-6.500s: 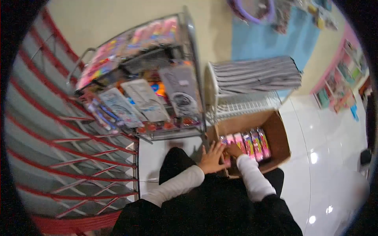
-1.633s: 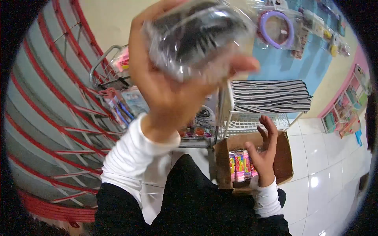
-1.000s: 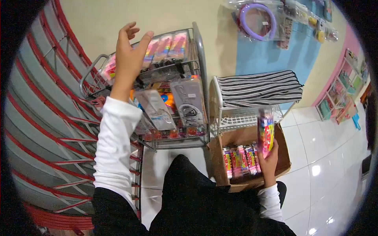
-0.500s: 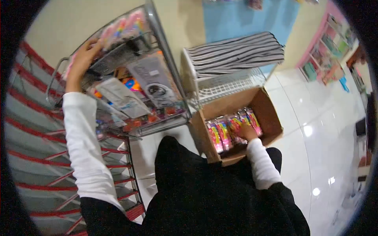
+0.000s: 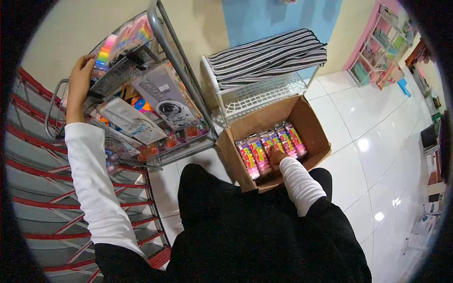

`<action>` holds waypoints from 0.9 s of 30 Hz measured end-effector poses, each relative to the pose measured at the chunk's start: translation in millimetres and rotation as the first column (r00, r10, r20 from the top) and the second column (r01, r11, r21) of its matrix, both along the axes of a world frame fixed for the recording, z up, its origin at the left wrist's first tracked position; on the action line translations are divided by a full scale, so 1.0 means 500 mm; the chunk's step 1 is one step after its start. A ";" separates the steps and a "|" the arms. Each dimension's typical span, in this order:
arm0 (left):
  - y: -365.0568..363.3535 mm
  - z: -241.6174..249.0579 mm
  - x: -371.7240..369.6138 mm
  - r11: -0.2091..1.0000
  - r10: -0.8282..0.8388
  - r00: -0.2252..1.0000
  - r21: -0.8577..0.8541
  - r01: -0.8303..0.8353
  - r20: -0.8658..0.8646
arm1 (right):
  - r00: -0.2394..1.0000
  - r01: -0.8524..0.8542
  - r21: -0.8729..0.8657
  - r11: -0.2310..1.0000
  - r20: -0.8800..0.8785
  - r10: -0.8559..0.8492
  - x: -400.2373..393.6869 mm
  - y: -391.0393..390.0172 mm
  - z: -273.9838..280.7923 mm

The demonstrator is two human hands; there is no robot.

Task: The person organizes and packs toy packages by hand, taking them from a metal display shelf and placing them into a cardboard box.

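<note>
My left hand [image 5: 81,85] is at the left end of the black mesh basket [image 5: 123,70] on top of the rack. Its fingers curl beside a rainbow-coloured pack [image 5: 104,51]; whatever lies inside them is hidden. Other pastel packs [image 5: 138,30] lie along the same basket. Down in the open cardboard box [image 5: 317,129], my right hand [image 5: 277,157] reaches among a row of packets, its fingers closed on a colourful plastic packet [image 5: 267,141] in the middle. Several similar packets, with red and yellow labels and pink ends, stand on either side, such as this packet [image 5: 247,160].
Flat packaged goods [image 5: 170,101] hang on the grey metal rack [image 5: 172,61]. Behind the box stands a white plastic shelf [image 5: 264,94] with a striped cloth [image 5: 269,56] over it. A red folding gate [image 5: 52,203] runs along the left. White floor tiles [image 5: 351,174] extend to the right.
My left hand has drawn back from over the pastel packs to the basket's left end, where a rainbow pack now shows. My right hand has moved left among the packets. The camera view has shifted.
</note>
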State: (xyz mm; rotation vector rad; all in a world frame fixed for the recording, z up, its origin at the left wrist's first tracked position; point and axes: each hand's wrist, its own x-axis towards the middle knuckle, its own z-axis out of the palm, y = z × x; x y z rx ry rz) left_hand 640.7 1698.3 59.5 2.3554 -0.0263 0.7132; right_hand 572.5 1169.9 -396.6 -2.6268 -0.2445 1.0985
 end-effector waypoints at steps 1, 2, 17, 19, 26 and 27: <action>-0.006 -0.001 -0.001 0.999 -0.009 1.000 -0.047 0.010 0.016 | 0.994 0.104 0.071 0.992 -0.044 -0.101 0.003 -0.014 -0.032; -0.015 0.003 -0.007 0.999 0.000 1.000 -0.041 0.001 0.024 | 0.997 0.081 0.096 0.992 -0.028 -0.079 0.004 -0.026 -0.049; -0.178 0.016 -0.123 0.944 -0.157 0.691 -0.097 0.314 0.706 | 0.801 -0.042 0.719 0.694 0.439 -0.407 0.049 0.088 0.508; -0.222 0.012 -0.143 0.980 -0.183 0.585 0.194 0.044 0.790 | 0.798 -0.138 0.914 0.381 0.330 -0.504 0.010 0.131 0.606; -0.479 -0.089 -0.241 0.714 -0.506 0.680 0.700 -0.015 0.531 | 0.936 -0.154 0.902 -0.403 0.003 -0.352 -0.097 0.259 0.715; -0.501 -0.105 -0.247 0.683 -0.527 0.712 0.730 0.030 0.464 | 0.908 -0.184 0.885 -0.428 -0.014 -0.419 -0.097 0.268 0.702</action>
